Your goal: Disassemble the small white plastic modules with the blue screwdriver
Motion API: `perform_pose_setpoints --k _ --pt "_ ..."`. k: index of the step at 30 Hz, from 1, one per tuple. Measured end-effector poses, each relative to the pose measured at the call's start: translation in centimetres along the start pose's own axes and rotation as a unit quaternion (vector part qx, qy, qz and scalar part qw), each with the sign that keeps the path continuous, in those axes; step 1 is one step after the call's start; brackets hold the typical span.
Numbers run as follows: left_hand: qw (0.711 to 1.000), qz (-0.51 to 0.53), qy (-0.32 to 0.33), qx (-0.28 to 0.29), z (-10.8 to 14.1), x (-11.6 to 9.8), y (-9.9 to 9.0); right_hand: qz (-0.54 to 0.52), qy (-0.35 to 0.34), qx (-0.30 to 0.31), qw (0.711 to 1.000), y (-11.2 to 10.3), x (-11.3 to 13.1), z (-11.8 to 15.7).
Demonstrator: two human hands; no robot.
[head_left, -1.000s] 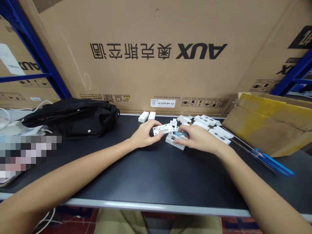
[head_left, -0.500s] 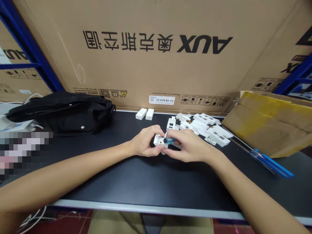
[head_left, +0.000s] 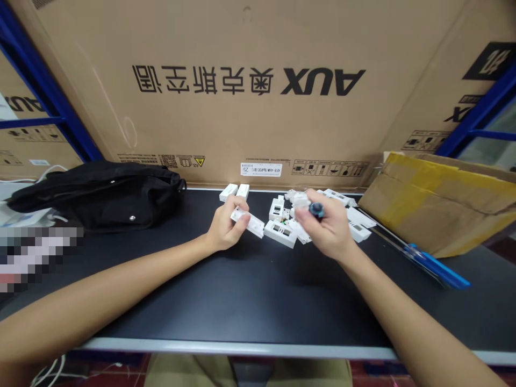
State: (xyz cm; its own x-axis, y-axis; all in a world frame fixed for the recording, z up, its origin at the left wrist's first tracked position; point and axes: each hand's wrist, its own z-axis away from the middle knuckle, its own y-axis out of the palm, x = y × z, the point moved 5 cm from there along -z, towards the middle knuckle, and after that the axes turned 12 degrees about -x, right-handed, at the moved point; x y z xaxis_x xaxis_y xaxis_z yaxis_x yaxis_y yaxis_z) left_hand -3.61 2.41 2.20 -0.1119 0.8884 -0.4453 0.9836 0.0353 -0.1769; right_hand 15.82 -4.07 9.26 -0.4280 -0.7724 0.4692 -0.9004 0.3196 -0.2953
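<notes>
My left hand [head_left: 226,224] is closed around a long white plastic casing piece [head_left: 250,223], its hollow inner side facing up. Further right, my right hand [head_left: 332,226] grips a small white plastic part [head_left: 300,201] between thumb and fingers. A screwdriver [head_left: 316,209] with a dark blue handle sits in that same hand, its end pointing toward me and its shaft hidden. Just below the right hand's part lies a pile of white plastic casings; one rectangular casing with dark windows [head_left: 279,234] rests between the two hands.
Two white boxy units [head_left: 242,192] stand behind my left hand. A black bag [head_left: 121,193] lies at the left. On the right are a taped cardboard box [head_left: 439,204] and a blue-handled tool [head_left: 437,267]. A large carton [head_left: 242,123] walls the table's back.
My hands have moved apart from where they met. The white item between them is now in two pieces, one in each hand. A casing has come into view between them.
</notes>
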Motion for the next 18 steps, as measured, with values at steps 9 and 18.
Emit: perform_pose_setpoints --k 9,18 --pt "0.916 -0.312 -0.226 0.109 -0.3 3.0 0.7 -0.197 0.223 0.034 0.954 0.0 -4.3 0.3" --pt "0.946 -0.217 -0.222 0.092 -0.7 2.0 1.1 -0.081 0.210 0.121 0.967 1.0 -3.6 0.7"
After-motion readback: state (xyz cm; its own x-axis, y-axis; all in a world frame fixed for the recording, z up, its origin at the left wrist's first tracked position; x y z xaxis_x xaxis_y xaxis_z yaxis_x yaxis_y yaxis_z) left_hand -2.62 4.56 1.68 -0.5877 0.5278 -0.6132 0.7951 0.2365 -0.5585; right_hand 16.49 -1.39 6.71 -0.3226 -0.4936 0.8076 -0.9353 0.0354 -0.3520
